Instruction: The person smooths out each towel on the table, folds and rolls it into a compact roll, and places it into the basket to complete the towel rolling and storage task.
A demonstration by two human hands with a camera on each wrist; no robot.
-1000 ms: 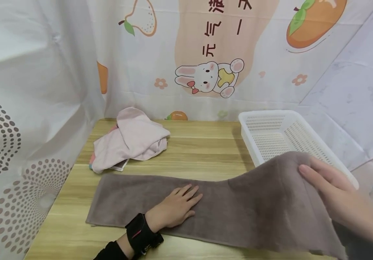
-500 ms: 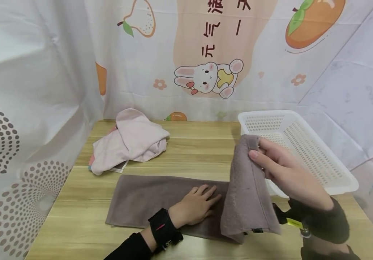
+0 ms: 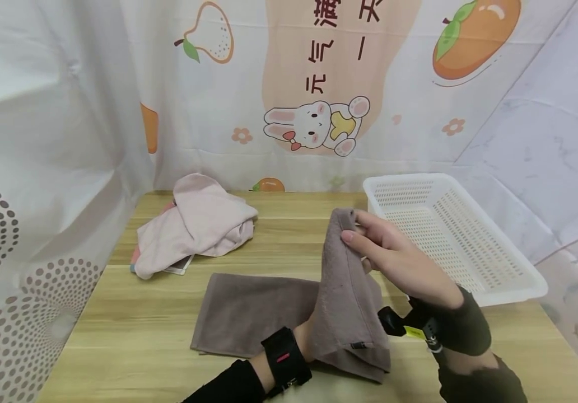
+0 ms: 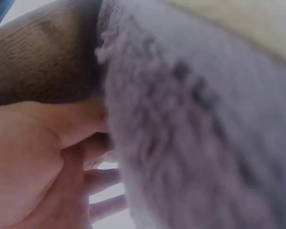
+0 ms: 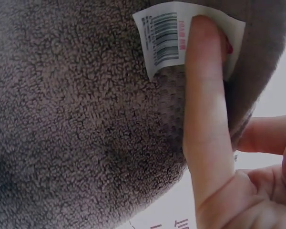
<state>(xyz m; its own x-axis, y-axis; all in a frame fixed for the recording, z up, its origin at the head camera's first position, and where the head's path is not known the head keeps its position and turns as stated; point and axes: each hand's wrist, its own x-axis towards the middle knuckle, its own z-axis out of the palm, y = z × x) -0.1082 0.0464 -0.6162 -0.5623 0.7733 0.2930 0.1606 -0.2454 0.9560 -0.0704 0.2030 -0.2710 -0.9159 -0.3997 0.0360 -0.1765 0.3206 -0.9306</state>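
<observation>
A grey-brown towel (image 3: 259, 313) lies folded on the table, its right part raised into a flap. My right hand (image 3: 387, 252) pinches the flap's top edge between thumb and fingers. In the right wrist view a finger of that hand (image 5: 209, 109) presses on a white barcode label (image 5: 164, 38) attached to the towel. My left hand (image 3: 303, 337) is mostly hidden under the hanging flap in the head view. The left wrist view has this hand (image 4: 38, 162) with fingers extended behind the fuzzy towel cloth (image 4: 157, 133), their tips hidden.
A crumpled pale pink cloth (image 3: 208, 218) lies at the back left of the wooden table (image 3: 133, 319). At the right stands a white perforated plastic basket (image 3: 508, 240). A printed curtain (image 3: 218, 112) hangs behind the table.
My right hand has carried the towel's right end leftward and folded it over, now covering much of my left hand. The towel's flat part has slid right, and my left hand has shifted right too.
</observation>
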